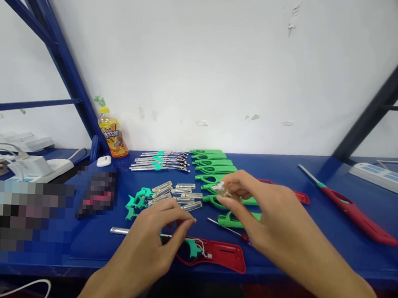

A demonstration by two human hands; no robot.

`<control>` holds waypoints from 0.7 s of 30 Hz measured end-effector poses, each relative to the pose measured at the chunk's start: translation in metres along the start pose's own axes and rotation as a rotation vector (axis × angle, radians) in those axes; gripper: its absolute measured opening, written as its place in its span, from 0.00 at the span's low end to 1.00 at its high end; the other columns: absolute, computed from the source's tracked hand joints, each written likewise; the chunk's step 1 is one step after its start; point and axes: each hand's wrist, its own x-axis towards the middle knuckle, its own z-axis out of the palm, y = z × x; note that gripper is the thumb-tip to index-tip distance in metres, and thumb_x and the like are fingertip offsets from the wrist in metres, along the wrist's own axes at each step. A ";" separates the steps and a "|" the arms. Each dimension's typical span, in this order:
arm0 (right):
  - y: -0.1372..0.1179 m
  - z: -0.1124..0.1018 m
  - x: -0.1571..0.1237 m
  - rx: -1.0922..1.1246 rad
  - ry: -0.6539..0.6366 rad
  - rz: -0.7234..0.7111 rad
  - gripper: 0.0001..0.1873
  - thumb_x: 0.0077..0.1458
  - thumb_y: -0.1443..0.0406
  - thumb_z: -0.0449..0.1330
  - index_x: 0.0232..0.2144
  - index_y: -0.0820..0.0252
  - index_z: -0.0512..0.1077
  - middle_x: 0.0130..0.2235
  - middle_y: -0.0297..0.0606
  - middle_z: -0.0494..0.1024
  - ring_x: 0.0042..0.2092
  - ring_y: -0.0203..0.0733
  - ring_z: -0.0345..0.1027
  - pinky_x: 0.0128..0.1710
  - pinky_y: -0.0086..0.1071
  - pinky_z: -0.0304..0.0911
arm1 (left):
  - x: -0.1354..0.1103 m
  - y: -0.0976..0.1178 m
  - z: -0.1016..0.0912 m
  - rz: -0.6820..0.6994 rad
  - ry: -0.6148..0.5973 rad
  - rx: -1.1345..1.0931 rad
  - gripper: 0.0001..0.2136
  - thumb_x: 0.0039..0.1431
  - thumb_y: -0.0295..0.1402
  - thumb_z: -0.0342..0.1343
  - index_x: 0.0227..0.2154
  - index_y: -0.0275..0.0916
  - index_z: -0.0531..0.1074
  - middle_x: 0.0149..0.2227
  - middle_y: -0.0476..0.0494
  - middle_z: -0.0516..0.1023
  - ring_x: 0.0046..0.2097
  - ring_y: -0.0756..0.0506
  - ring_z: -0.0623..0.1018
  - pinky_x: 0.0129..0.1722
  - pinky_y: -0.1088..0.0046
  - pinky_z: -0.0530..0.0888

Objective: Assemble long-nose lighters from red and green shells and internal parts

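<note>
My right hand (250, 197) is raised over the green shells, its fingers closed around a small clear lighter fuel tank (221, 187) with a white top. My left hand (160, 230) hovers over the front of the bench in a pinch; a tiny pale tip shows at its fingertips, too small to name. Below lies an open red lighter shell half (224, 255) with a metal tube (120, 231), a green trigger (193, 248) and white wires in it. Behind my left hand, several clear fuel tanks (192, 206) and green triggers (131, 202) lie in loose piles.
Green lighter shell halves (214, 169) and wired metal tubes (151, 162) lie in rows at the back. A small screwdriver (229, 229) lies near the red shell. An assembled red lighter (357, 215) is at right. A drink bottle (114, 135) and white case (104, 161) stand at left.
</note>
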 end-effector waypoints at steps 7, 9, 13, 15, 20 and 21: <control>0.001 0.002 -0.008 0.013 -0.292 0.121 0.05 0.73 0.64 0.56 0.39 0.51 0.67 0.37 0.31 0.79 0.36 0.40 0.73 0.32 0.33 0.59 | -0.008 -0.003 -0.001 0.053 -0.171 0.089 0.09 0.73 0.30 0.56 0.46 0.47 0.81 0.44 0.46 0.81 0.47 0.42 0.79 0.47 0.66 0.74; 0.001 0.004 -0.011 -0.004 -0.414 0.135 0.04 0.69 0.64 0.62 0.39 0.51 0.70 0.40 0.30 0.80 0.40 0.43 0.74 0.35 0.33 0.58 | -0.009 -0.009 -0.002 0.102 -0.154 0.145 0.10 0.72 0.28 0.58 0.48 0.48 0.81 0.45 0.47 0.81 0.47 0.42 0.79 0.48 0.65 0.74; 0.000 0.010 -0.014 -0.054 -0.559 0.177 0.05 0.64 0.66 0.67 0.40 0.48 0.77 0.41 0.30 0.82 0.43 0.46 0.75 0.36 0.35 0.52 | -0.008 -0.019 -0.006 0.166 -0.125 0.221 0.13 0.68 0.22 0.58 0.45 0.46 0.82 0.43 0.47 0.82 0.44 0.42 0.81 0.45 0.65 0.74; -0.001 0.014 -0.013 -0.067 -0.598 0.180 0.04 0.64 0.66 0.68 0.39 0.49 0.78 0.40 0.31 0.82 0.42 0.47 0.74 0.35 0.35 0.50 | -0.007 -0.021 -0.010 0.155 -0.164 0.229 0.14 0.67 0.20 0.59 0.45 0.46 0.82 0.42 0.48 0.82 0.44 0.43 0.81 0.44 0.67 0.75; -0.005 0.025 -0.006 -0.110 -0.646 0.180 0.09 0.64 0.65 0.68 0.31 0.54 0.76 0.34 0.31 0.80 0.39 0.45 0.74 0.32 0.36 0.44 | -0.007 -0.027 -0.022 0.080 -0.254 0.277 0.13 0.66 0.20 0.61 0.44 0.46 0.83 0.45 0.48 0.83 0.47 0.42 0.82 0.46 0.67 0.75; -0.005 0.027 -0.004 -0.118 -0.651 0.180 0.10 0.65 0.65 0.67 0.29 0.55 0.75 0.33 0.32 0.80 0.37 0.45 0.73 0.32 0.36 0.43 | -0.007 -0.029 -0.024 0.066 -0.277 0.291 0.13 0.66 0.20 0.61 0.44 0.46 0.83 0.45 0.47 0.83 0.47 0.42 0.82 0.47 0.66 0.75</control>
